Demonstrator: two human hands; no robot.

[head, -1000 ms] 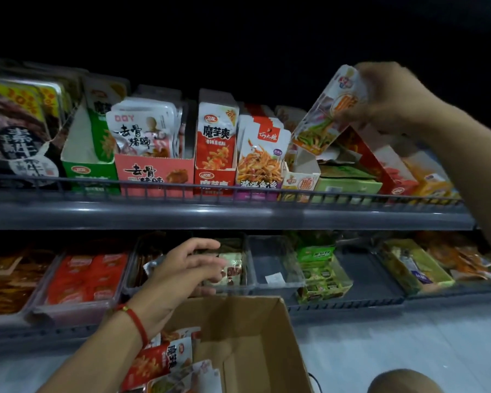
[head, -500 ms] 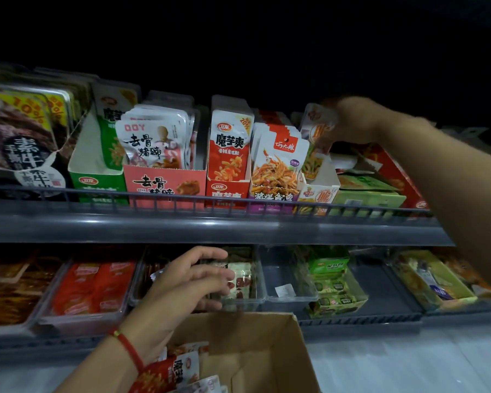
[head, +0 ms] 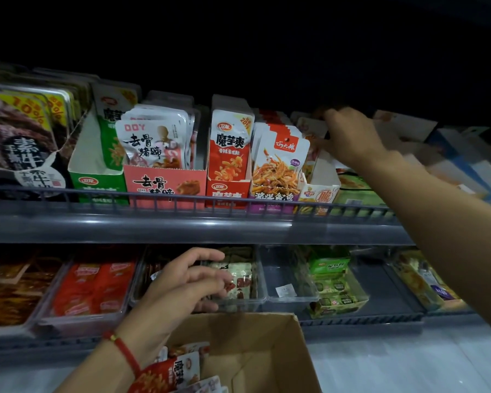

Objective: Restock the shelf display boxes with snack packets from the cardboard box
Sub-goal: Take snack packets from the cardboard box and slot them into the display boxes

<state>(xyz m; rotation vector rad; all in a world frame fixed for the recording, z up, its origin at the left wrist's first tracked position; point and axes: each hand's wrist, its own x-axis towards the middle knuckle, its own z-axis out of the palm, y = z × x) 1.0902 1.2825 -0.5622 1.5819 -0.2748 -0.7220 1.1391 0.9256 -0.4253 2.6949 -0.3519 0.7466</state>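
My right hand (head: 349,137) reaches to the back of the upper shelf and holds a snack packet (head: 309,127) by its top, low inside a white display box (head: 323,177). Most of the packet is hidden behind the neighbouring orange-and-white packets (head: 278,160). My left hand (head: 182,285), with a red string on its wrist, hovers with relaxed fingers and holds nothing. It is above the open cardboard box (head: 255,364) at the bottom. Red snack packets (head: 179,373) lie in that box.
Green (head: 94,180), pink (head: 165,185) and red (head: 227,191) display boxes stand left of the white one, behind a wire rail (head: 182,195). More boxes lie blurred at the right. The lower shelf holds clear trays (head: 289,282) and a green carton (head: 338,293).
My right hand has brought the packet down from above the shelf into the white display box. The left hand stays over the cardboard box. The camera has moved closer.
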